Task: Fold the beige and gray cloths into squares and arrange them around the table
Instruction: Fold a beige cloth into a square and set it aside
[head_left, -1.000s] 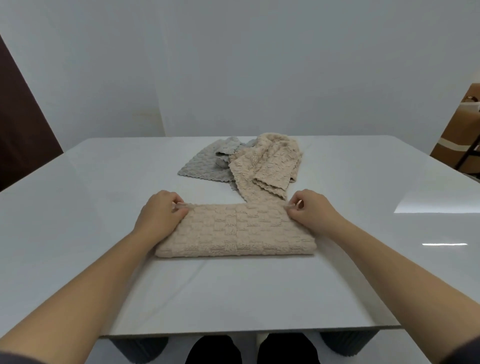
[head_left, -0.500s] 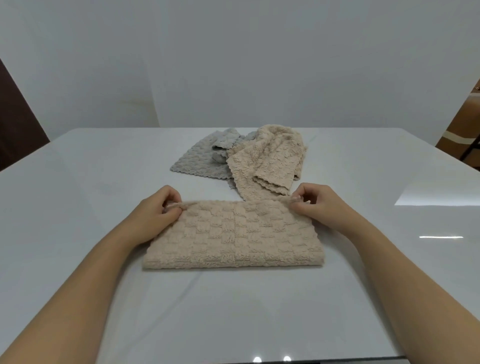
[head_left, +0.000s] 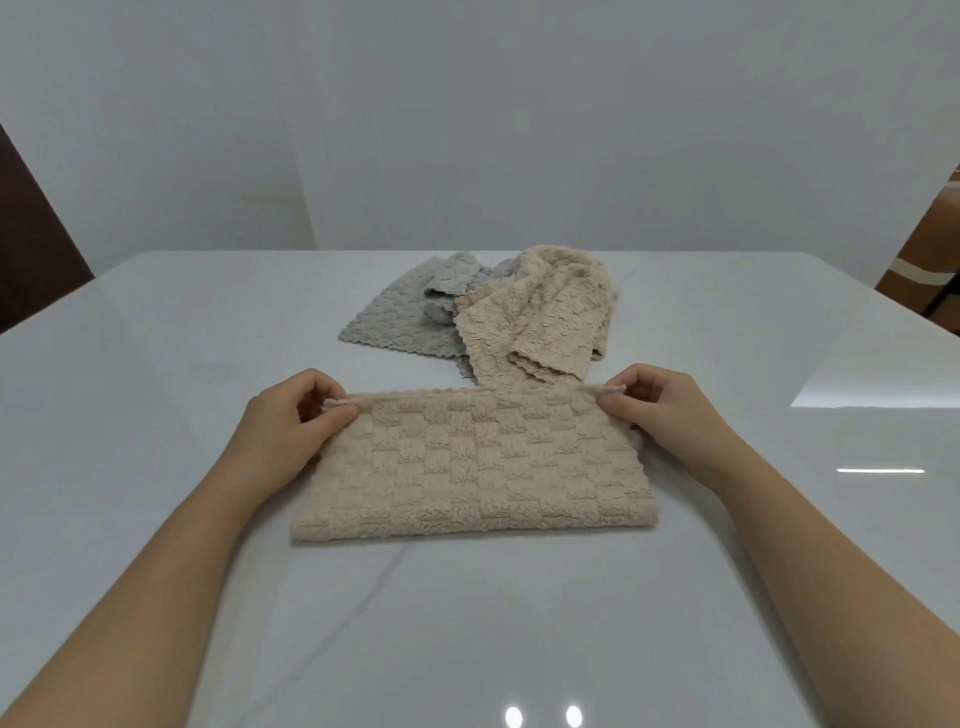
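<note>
White walls close off the far side of the room, and a glossy white table (head_left: 156, 415) fills nearly the whole view, with bright reflections along its right side and two small light spots near the front edge. At the far left a dark brown panel (head_left: 31, 244) stands against the wall; at the far right edge a brown object with a pale stripe (head_left: 919, 260) shows only in part, too cropped to identify.

Near the middle of the table lies a folded beige cloth (head_left: 478, 467), a wide rectangle with a checked, fluffy texture, its folded edge toward the person. The left hand (head_left: 291, 426) pinches the cloth's far left corner between thumb and fingers, closed on the fabric. The right hand (head_left: 670, 410) does the same at the far right corner, thumb and forefinger closed on a small tab of cloth. Both far corners look slightly lifted off the table, while the near edge lies flat.

Just beyond the folded cloth sits a loose pile. A crumpled beige cloth (head_left: 545, 317) lies on the right, its lower edge touching or overlapping the far edge of the held cloth. A gray cloth (head_left: 400, 317) spreads to the left, partly tucked under the crumpled beige one.
</note>
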